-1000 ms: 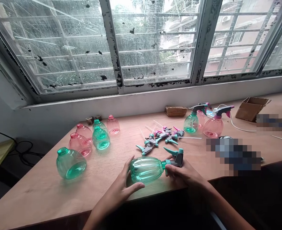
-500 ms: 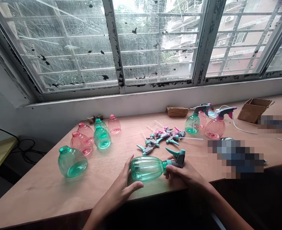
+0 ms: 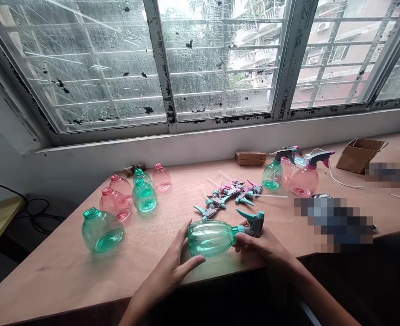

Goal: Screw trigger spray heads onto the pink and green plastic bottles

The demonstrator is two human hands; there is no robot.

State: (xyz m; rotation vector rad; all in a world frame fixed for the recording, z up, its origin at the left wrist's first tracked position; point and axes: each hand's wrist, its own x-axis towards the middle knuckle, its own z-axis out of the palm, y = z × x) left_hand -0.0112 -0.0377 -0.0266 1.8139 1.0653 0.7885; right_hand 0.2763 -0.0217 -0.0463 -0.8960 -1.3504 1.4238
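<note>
The green spray bottle point(image 3: 211, 238) lay sideways between the hands at the table's near edge, its base to the left. The right hand point(image 3: 262, 244) was clamped on the collar of its trigger head point(image 3: 255, 223); the left hand point(image 3: 172, 267) curved round the base, thumb and fingers spread, though whether they pressed on it I could not tell. A barred window point(image 3: 220, 59) ran above the wooden table point(image 3: 43, 276). To the right stood an open carton point(image 3: 359, 156), with a pixelated patch hiding something nearer. Six headless bottles point(image 3: 103, 231), pink and green, stood at left; a pink sprayer point(image 3: 304, 182) and a green sprayer point(image 3: 272, 175) stood at back right, partly covering another pink one. Loose trigger heads point(image 3: 210, 209) lay heaped just beyond the held bottle.
</note>
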